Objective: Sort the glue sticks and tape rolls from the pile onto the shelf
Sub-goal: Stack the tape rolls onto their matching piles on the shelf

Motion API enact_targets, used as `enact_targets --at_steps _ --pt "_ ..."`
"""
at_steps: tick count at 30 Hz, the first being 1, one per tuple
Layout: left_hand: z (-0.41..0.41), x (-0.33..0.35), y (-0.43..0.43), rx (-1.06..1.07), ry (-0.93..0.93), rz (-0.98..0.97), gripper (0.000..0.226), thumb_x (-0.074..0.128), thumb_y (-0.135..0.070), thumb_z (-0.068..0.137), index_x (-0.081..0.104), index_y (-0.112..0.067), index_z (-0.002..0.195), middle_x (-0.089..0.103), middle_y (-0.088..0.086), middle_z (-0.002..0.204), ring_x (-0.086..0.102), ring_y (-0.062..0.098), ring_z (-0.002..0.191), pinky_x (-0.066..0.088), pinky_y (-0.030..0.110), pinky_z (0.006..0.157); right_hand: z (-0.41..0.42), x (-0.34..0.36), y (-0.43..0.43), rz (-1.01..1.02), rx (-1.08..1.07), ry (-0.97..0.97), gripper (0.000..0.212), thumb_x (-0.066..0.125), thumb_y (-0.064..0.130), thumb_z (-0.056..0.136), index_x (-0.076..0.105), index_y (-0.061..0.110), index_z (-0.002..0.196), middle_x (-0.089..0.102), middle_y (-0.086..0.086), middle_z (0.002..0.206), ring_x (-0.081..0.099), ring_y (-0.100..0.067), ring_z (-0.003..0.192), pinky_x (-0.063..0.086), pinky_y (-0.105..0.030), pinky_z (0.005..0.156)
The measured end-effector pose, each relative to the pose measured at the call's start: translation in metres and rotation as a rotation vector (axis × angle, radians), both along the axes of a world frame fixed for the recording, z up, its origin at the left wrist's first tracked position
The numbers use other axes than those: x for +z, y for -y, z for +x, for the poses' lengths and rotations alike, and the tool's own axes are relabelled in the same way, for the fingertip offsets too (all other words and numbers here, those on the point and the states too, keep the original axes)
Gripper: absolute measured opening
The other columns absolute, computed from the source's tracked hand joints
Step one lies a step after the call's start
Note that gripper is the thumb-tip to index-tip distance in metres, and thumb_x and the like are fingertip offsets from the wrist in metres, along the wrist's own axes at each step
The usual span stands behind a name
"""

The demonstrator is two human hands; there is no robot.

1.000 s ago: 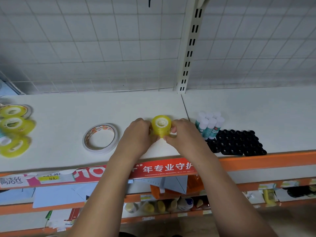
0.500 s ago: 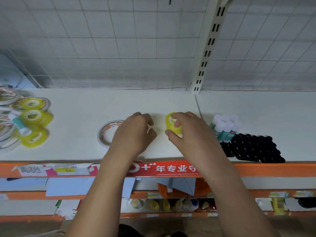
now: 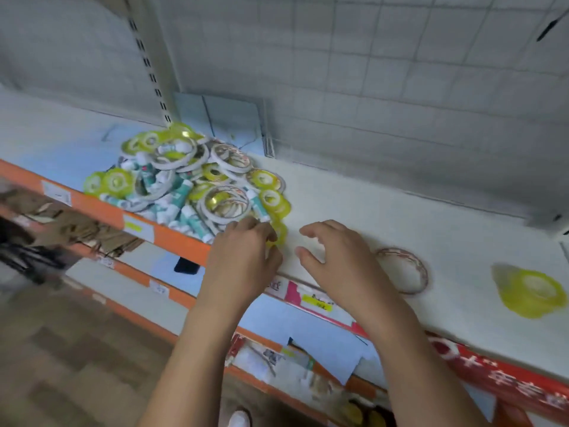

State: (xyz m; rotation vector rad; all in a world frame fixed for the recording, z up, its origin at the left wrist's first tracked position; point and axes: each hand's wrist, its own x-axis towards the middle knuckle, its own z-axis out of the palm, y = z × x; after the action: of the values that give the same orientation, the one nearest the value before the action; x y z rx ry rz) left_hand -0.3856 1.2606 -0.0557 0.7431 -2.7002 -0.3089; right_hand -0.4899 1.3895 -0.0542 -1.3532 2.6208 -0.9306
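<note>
Left hand [image 3: 243, 255]: pinches a yellow tape roll [image 3: 279, 233] at the pile's [image 3: 191, 186] right edge.
Right hand [image 3: 334, 257]: just right of the pile, fingers loose, holding nothing.

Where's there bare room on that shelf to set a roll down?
Bare shelf beyond the right hand, toward the back wall; also between the tape ring and yellow roll. Crowded at the pile by the left hand.

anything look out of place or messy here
Only the pile: tape rolls and glue sticks heaped in a jumble at the shelf's left front, some glue sticks right at the orange edge. No damage visible.
</note>
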Motion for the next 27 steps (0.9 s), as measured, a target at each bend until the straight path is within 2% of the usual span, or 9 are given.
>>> enact_targets --at_steps 5,9,13,16,20,27 --pt "0.017 0.003 0.065 -0.020 0.006 0.017 0.024 0.059 -0.028 0.084 0.067 -0.016 0.103 0.060 0.005 0.103 0.057 0.029 0.096 0.048 0.043 0.077 0.020 -0.009 0.066 0.022 -0.022 0.007 0.032 0.063 0.028 0.090 0.065 0.019 0.120 0.063 0.002 0.114 0.057 -0.016 0.108 0.044 -0.030 0.093" --pt "0.014 0.002 0.099 -0.108 0.002 0.021 0.026 0.058 -0.033 0.087 0.067 -0.012 0.100 0.060 0.008 0.100 0.056 0.032 0.095 0.046 0.043 0.079 0.021 -0.012 0.094 -0.014 -0.138 0.020 0.023 0.064 0.024 0.089 0.068 0.019 0.112 0.063 0.003 0.109 0.058 -0.017 0.102 0.044 -0.028 0.088" --pt "0.008 0.004 0.115 -0.212 -0.034 0.016 0.031 0.052 -0.037 0.086 0.068 -0.014 0.098 0.060 0.006 0.095 0.055 0.029 0.091 0.045 0.039 0.076 0.019 -0.012 0.107 -0.050 -0.244 0.042 0.018 0.065 0.020 0.088 0.068 0.018 0.106 0.063 0.002 0.104 0.060 -0.020 0.096 0.047 -0.034 0.087" --pt "0.001 0.005 0.122 -0.269 -0.022 0.009 0.033 0.046 -0.034 0.083 0.068 -0.013 0.096 0.060 0.005 0.093 0.054 0.029 0.092 0.044 0.040 0.077 0.017 -0.012 0.113 -0.050 -0.309 0.040 0.020 0.065 0.019 0.088 0.067 0.017 0.108 0.060 -0.001 0.106 0.057 -0.024 0.095 0.046 -0.037 0.088" --pt "-0.012 0.003 0.131 -0.293 -0.064 0.021 0.018 0.057 -0.025 0.087 0.069 -0.013 0.094 0.060 0.005 0.092 0.055 0.028 0.090 0.045 0.042 0.077 0.013 -0.013 0.122 -0.026 -0.334 0.043 0.026 0.065 0.020 0.088 0.065 0.014 0.114 0.059 -0.004 0.109 0.056 -0.026 0.099 0.046 -0.039 0.090" --pt "-0.021 0.001 0.146 -0.298 -0.042 0.010 0.024 0.058 -0.030 0.088 0.069 -0.015 0.102 0.061 0.005 0.099 0.053 0.028 0.096 0.044 0.043 0.082 0.008 -0.016 0.137 0.020 -0.349 0.018 0.034 0.066 0.025 0.087 0.062 0.016 0.120 0.059 -0.004 0.110 0.054 -0.024 0.103 0.044 -0.035 0.092"
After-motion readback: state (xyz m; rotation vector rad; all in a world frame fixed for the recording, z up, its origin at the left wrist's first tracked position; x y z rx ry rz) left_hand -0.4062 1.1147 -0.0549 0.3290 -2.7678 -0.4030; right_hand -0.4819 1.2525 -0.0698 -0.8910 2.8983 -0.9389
